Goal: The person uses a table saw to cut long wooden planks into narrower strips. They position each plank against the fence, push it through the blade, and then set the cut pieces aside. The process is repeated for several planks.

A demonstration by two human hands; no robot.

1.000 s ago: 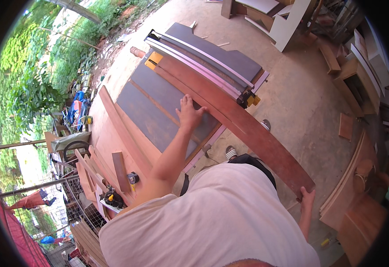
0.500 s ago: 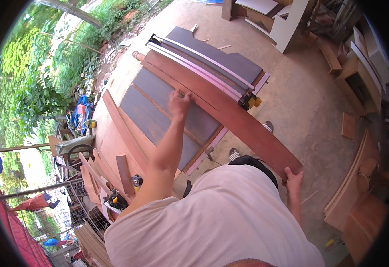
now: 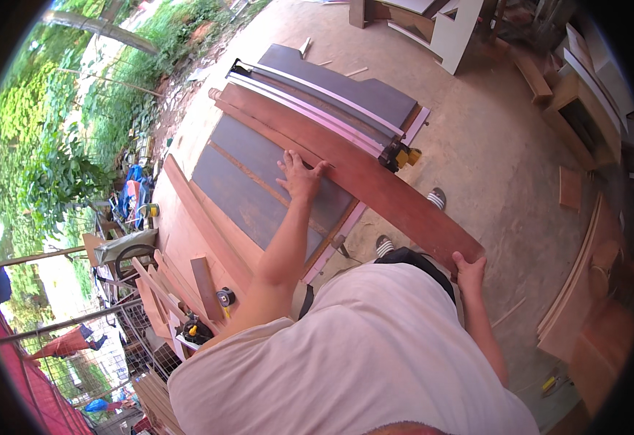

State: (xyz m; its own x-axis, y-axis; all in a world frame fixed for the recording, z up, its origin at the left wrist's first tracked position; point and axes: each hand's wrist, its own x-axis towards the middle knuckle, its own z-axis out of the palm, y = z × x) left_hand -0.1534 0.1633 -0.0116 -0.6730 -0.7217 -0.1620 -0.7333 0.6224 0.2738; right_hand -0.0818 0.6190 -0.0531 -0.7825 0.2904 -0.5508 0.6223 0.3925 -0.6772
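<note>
A long reddish-brown wooden board lies across the grey-topped table saw, alongside its metal fence. Its near end overhangs the table toward me. A narrow strip runs along the board's left side, set off by a thin line. My left hand has its fingers spread over the tabletop, with the thumb side against the board's left edge. At the overhanging end, my right hand is closed on the board, thumb on top and fingers hidden beneath. No blade can be made out.
A black-and-yellow fence clamp sticks out at the near end of the fence. Left of the saw lie a long plank, wood offcuts and a tape measure. Wooden cabinet parts and leaning panels stand at the right.
My left hand has gone from curled to spread fingers. My right hand and the board's near end have shifted slightly forward. The whole view has also moved a little.
</note>
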